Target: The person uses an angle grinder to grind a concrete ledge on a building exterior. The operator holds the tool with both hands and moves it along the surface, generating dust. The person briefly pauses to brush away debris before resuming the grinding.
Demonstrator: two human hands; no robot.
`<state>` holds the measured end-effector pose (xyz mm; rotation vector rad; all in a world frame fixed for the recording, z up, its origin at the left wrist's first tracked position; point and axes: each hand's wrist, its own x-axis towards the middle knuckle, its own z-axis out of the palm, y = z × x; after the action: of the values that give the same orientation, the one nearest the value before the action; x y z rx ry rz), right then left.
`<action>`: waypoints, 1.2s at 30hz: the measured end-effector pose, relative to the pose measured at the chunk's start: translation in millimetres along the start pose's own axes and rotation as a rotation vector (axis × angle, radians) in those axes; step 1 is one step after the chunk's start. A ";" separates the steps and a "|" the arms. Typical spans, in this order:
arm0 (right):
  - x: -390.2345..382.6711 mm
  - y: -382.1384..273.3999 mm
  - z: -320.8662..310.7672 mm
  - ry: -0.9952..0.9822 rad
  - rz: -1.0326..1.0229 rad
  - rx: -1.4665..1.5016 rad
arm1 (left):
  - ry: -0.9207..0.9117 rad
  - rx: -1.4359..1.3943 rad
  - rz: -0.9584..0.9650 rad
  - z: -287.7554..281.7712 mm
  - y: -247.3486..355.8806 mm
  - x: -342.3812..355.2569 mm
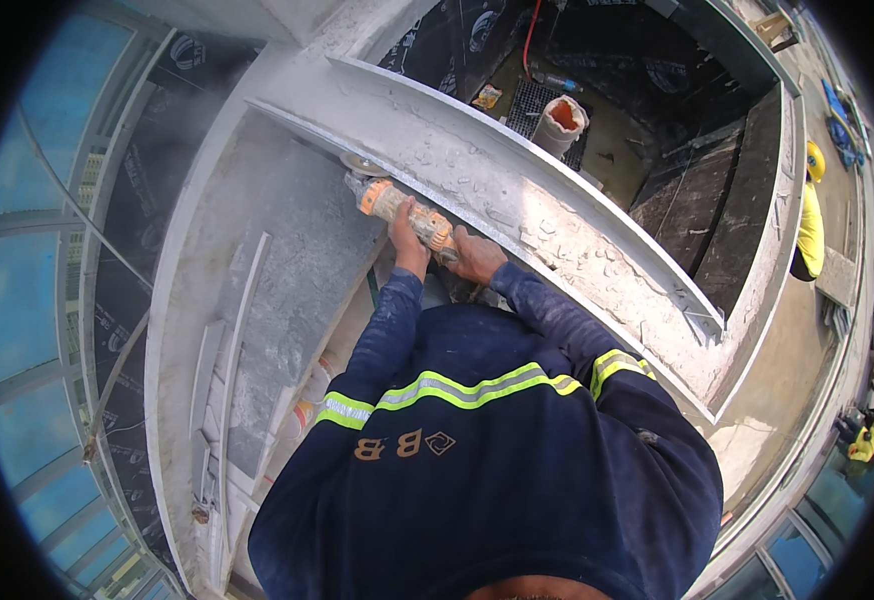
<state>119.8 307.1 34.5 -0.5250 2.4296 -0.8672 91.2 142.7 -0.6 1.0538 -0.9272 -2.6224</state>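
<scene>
Both my hands are closed around an orange angle grinder (381, 198) coated with pale dust. My left hand (411, 243) grips the middle of its body, and my right hand (479, 257) wraps the rear end. Its round disc (359, 163) lies at the far left end of the tool, against or very near the thin metal edge strip (302, 124) along a grey concrete ledge (557, 215). Exact contact between disc and strip cannot be made out. Haze hangs to the left of the disc. My fingertips are partly hidden under the tool.
Beyond the ledge opens a dark-panelled pit with a pipe (561, 124) standing in it and a red hose (531, 40). Loose metal strips (244, 345) lean at the left. A person in a yellow vest (809, 230) and helmet is at the right.
</scene>
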 end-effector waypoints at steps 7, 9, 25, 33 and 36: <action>-17.3 -0.5 -12.8 -0.022 -0.006 -0.018 | 0.003 0.017 -0.015 8.8 -1.3 -20.6; -23.1 -0.3 -16.7 -0.020 -0.019 -0.014 | -0.007 0.025 -0.027 10.9 -1.2 -28.2; -9.9 3.7 -11.4 -0.022 -0.018 -0.016 | -0.002 0.015 0.017 3.2 -8.0 -6.5; 4.2 4.0 -5.6 -0.021 -0.032 -0.015 | 0.001 0.043 0.003 6.5 1.8 1.8; -1.5 0.9 -7.1 -0.031 0.026 -0.020 | -0.003 -0.002 -0.006 10.5 1.2 -7.2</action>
<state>116.8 311.9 39.2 -0.5095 2.4142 -0.8192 89.3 149.5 10.1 1.0538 -0.9231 -2.6306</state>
